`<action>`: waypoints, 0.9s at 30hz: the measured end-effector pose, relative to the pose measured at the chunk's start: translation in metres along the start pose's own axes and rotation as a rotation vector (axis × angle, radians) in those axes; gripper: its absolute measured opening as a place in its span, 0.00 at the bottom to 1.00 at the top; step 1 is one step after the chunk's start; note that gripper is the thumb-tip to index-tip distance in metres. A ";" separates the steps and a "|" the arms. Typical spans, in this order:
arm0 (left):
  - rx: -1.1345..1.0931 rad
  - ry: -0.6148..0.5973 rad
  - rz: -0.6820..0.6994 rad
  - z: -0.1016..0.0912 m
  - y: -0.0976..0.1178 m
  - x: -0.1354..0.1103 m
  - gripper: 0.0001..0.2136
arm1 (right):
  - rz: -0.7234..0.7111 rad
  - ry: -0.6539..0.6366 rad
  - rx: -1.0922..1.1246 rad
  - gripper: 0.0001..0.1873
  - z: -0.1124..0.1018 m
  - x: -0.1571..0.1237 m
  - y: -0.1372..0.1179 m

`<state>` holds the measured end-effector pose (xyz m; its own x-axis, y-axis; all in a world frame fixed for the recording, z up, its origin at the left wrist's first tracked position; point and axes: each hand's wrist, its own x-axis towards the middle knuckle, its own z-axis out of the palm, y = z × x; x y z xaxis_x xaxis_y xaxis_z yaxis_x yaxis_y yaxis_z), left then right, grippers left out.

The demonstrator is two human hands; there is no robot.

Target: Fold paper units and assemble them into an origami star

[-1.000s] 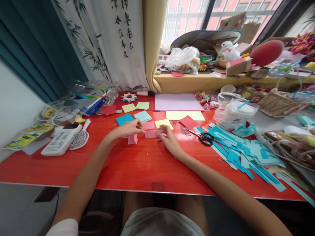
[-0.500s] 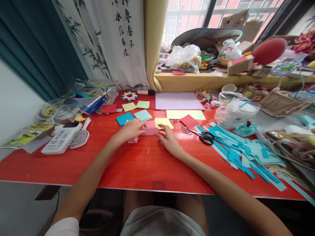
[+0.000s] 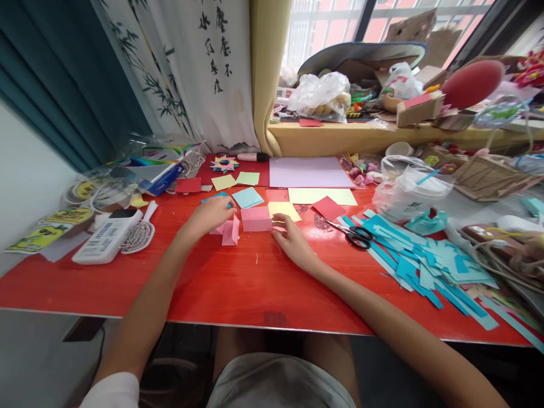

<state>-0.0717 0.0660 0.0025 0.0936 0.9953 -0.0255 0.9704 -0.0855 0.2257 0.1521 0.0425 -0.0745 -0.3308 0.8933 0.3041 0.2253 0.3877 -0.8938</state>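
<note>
A creased pink paper [image 3: 256,220] stands partly folded on the red table, its front half raised. By its right edge is my right hand [image 3: 293,241], with thumb and forefinger apart; it does not clearly grip the sheet. My left hand [image 3: 211,215] hovers to the left with loosely bent fingers, over the dark blue paper squares [image 3: 216,197] and partly covering them. Just beneath it lie folded pink paper pieces [image 3: 230,231]. Light blue squares [image 3: 247,198] and a yellow square [image 3: 284,211] lie behind the creased paper.
Black-handled scissors [image 3: 358,237] and a heap of blue paper strips [image 3: 425,263] lie to the right. A red square [image 3: 328,208] is near the scissors. At the back are a paper star ring [image 3: 224,164] and a lilac sheet [image 3: 308,173]. A hairbrush [image 3: 138,235] lies left.
My left hand has let go of the creased pink paper and moved left, uncovering the folded pink pieces. My right hand has stayed nearly in place.
</note>
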 end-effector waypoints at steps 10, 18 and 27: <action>-0.012 -0.064 -0.070 0.005 -0.001 0.001 0.15 | -0.079 -0.064 -0.110 0.27 0.001 -0.002 0.005; -0.019 -0.116 -0.038 0.008 -0.001 0.003 0.16 | -0.352 -0.212 -0.446 0.25 0.004 -0.006 0.001; -0.053 -0.260 0.051 -0.016 -0.005 -0.009 0.14 | -0.358 -0.237 -0.665 0.28 0.008 -0.007 0.006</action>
<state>-0.0810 0.0585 0.0169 0.2029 0.9439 -0.2606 0.9507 -0.1261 0.2833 0.1485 0.0366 -0.0842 -0.6561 0.6455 0.3910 0.5443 0.7636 -0.3474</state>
